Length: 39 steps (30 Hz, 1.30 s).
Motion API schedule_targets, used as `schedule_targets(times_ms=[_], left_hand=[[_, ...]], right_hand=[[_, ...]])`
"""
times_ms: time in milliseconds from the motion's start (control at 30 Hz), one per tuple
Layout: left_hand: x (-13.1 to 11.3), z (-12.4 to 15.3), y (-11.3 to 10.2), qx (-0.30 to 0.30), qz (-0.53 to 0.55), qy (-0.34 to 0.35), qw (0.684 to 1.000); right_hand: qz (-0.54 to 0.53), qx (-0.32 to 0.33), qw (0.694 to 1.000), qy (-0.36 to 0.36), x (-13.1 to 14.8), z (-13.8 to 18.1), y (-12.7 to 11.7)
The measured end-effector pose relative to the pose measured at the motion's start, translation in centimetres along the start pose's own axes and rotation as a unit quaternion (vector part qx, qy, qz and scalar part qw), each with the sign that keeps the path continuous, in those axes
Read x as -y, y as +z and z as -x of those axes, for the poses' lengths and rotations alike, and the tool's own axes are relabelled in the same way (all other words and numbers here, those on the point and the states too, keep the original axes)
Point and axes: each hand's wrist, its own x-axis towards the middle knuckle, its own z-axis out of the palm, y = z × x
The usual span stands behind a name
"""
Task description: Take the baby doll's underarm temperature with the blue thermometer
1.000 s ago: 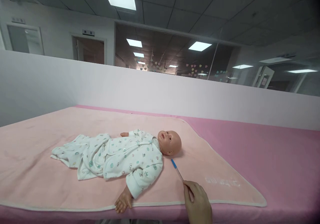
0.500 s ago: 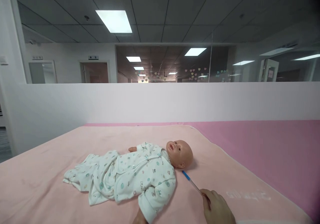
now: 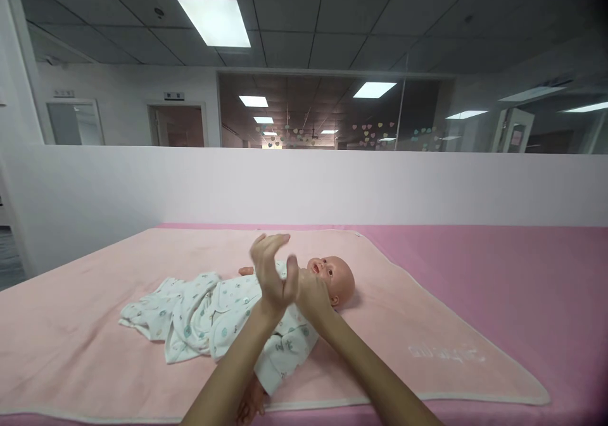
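A baby doll [image 3: 338, 275] lies on its back, its head to the right, dressed in a white printed outfit [image 3: 235, 302]. Above its chest is my left hand [image 3: 274, 271], open, with the fingers curved and the thumb held apart. My right hand [image 3: 313, 296] is closed at the doll's collar, just below the chin. Its fingertips are hidden, so what they grip cannot be made out. The slim blue-ended stick from earlier is mostly hidden behind my right wrist, if it still lies there.
Beneath the doll is a peach blanket [image 3: 403, 331] with pale edging, spread on a pink surface [image 3: 498, 287]. A white low wall [image 3: 304, 185] with glass above it runs along the back.
My left hand has come into view over the doll's chest. My right hand has moved left and away from me, from the slim stick to the doll's collar. The view has shifted slightly.
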Motion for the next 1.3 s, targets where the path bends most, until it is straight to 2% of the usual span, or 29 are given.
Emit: schedule_targets(times_ms=[67, 100, 167, 233, 300, 467, 567, 800, 1000, 1300], left_hand=[[0.1, -0.9, -0.9, -0.07, -0.034, 0.027, 0.997], [0.5, -1.4, -1.2, -0.08, -0.05, 0.028, 0.995], [1.9, -2.1, -1.6, -0.022, -0.058, -0.007, 0.998], [3.5, -2.3, -2.1, 0.081, -0.042, -0.053, 0.994], [4.6, -2.2, -2.7, 0.152, -0.026, -0.083, 0.984], [4.9, -1.6, -3.5, 0.205, 0.0, -0.069, 0.976], [4.6, -1.4, -3.5, 0.189, 0.007, -0.059, 0.98], [3.9, -0.9, -3.2, 0.129, 0.044, -0.066, 0.988], [4.1, -0.9, -3.5, 0.165, 0.058, -0.074, 0.982], [5.0, -1.1, -3.7, 0.14, 0.083, -0.073, 0.984]], right_hand=[[0.024, 0.022, 0.999, 0.011, 0.1, -0.3, 1.5], [0.03, 0.022, 0.999, 0.016, 0.0, -0.2, 2.0], [0.032, 0.014, 0.999, 0.019, -0.2, 0.4, 2.5], [0.015, 0.002, 1.0, 0.014, -0.4, 1.0, 2.7], [-0.024, -0.023, 0.999, 0.012, -0.6, 1.5, 2.7], [-0.182, -0.126, 0.975, 0.017, -0.9, 2.1, 2.8], [-0.235, -0.163, 0.958, 0.032, -1.0, 2.1, 3.1], [-0.279, -0.176, 0.943, 0.029, -1.1, 1.9, 3.3], [-0.284, -0.166, 0.944, 0.009, -1.3, 1.7, 3.7], [-0.268, -0.156, 0.951, 0.01, -1.4, 1.5, 3.9]])
